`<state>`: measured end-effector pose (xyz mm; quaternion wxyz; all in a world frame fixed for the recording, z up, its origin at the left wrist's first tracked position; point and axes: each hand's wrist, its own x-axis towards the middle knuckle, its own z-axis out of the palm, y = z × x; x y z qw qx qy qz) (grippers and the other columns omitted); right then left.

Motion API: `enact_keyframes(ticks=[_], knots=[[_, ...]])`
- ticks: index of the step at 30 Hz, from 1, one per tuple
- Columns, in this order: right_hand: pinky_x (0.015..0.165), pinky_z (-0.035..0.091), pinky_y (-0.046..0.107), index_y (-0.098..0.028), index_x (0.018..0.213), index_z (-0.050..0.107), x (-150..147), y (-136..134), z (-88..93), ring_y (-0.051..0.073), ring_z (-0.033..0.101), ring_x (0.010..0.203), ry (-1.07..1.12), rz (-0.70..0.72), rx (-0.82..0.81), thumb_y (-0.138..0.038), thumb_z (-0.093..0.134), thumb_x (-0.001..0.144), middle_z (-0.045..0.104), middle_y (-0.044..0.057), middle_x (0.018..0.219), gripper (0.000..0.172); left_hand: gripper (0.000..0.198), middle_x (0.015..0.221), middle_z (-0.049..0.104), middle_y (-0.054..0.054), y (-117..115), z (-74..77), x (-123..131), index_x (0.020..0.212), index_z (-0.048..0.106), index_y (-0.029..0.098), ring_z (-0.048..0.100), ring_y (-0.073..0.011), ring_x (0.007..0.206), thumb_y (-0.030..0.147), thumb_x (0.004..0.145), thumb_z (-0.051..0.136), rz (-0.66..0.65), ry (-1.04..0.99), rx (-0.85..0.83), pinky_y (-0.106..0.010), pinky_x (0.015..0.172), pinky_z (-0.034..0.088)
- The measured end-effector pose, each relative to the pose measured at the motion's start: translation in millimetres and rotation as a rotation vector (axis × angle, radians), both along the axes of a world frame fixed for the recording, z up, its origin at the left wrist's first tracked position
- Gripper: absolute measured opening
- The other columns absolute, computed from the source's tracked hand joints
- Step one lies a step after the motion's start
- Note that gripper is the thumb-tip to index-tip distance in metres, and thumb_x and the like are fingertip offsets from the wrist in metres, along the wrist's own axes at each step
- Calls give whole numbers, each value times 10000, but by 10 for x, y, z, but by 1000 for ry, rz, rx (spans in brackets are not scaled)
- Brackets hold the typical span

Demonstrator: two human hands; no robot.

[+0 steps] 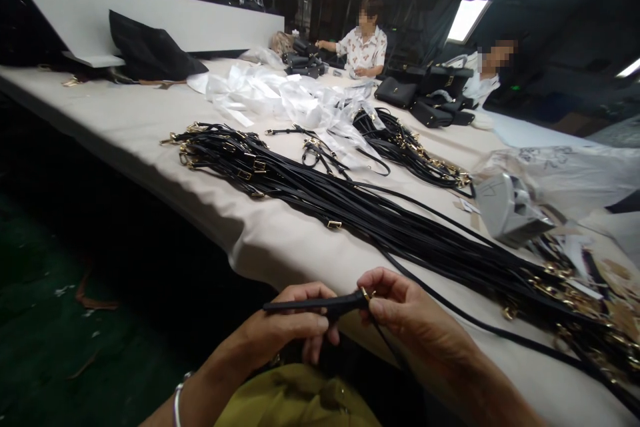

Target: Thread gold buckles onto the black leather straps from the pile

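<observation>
Between my two hands, just in front of the table's edge, is a thin black strap (320, 304) with a gold-coloured metal fitting (367, 294) at its right end. My left hand (303, 320) pinches the strap between thumb and fingers, and its free tip sticks out to the left. Thumb and forefinger of my right hand (407, 310) grip the strap at the metal fitting. A thin dark length hangs below the right fingers. Beyond my hands lies a long bundle of black straps (350, 207) with gold buckles and clasps at both ends.
A cloth-covered table (145, 147) spreads ahead. On it are crumpled white wrapping (285, 97), a second strap pile (400, 147), black handbags (430, 93), a grey-white plastic object (510, 207) and clear plastic bags (565, 173). Two people (367, 47) are at the far side; others sit behind a white partition (150, 17).
</observation>
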<state>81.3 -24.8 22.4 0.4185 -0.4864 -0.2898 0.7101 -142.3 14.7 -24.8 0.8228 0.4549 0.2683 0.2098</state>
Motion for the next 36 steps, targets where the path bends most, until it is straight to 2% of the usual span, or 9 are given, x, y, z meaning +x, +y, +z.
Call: enact_keyframes(ticks=[2,6,11,15,20,24,27,32,36], knots=[[697,462,226,-174,921,682,23,-9,28,129,611,718,-45,24,24,-252,866,674,670,-9,801,318,298,794,666,-57,-4,-29,9,1023,637,140,495,-77,502,356,821,677,-31,-65,-40,-188,484,349],[786,477,288,-203,1022,688,-9,-3,136,183,626,853,-276,176,174,-297,758,785,700,19,933,264,351,681,573,5,-11,-42,67,985,637,137,330,-35,461,410,793,744,-13,-75,-54,-163,428,214],[710,444,265,-192,847,730,-115,77,273,174,601,774,-648,300,370,-195,651,798,691,-9,795,93,289,726,558,8,-44,68,161,901,649,138,427,-79,602,347,754,784,101,24,105,-181,547,337],[623,382,230,-177,850,717,-64,103,250,132,530,686,-536,364,276,-186,679,774,642,-39,727,85,174,661,536,24,-65,99,176,839,653,137,425,-88,590,278,770,726,171,185,237,-182,524,331],[636,385,226,-163,938,692,41,44,131,126,520,709,-261,385,157,-280,755,769,636,-20,791,215,167,638,580,13,-50,9,127,808,580,151,419,-79,498,298,774,653,180,113,106,-181,461,323],[594,383,208,-158,866,648,48,-18,43,101,514,642,-173,281,112,-160,776,686,633,-38,743,220,205,724,643,-50,-52,-15,138,873,615,119,538,-118,586,321,849,587,39,34,80,-217,567,427],[594,401,209,-165,856,641,28,-54,50,110,551,647,-180,258,143,-150,755,712,668,-31,743,184,311,658,591,-33,-73,-3,206,851,618,116,509,-115,553,423,872,569,-7,22,40,-206,518,396],[809,473,238,-221,931,720,32,-132,210,157,641,867,-631,233,417,-133,671,807,726,-16,900,160,234,634,552,-18,-95,39,339,747,607,130,447,-101,518,360,784,591,124,63,-23,-202,461,299],[758,492,224,-261,983,722,65,-223,253,140,653,803,-913,176,647,-136,626,837,725,-31,881,215,229,557,454,25,-131,103,422,699,582,144,316,-88,515,356,783,590,172,142,4,-214,478,203]])
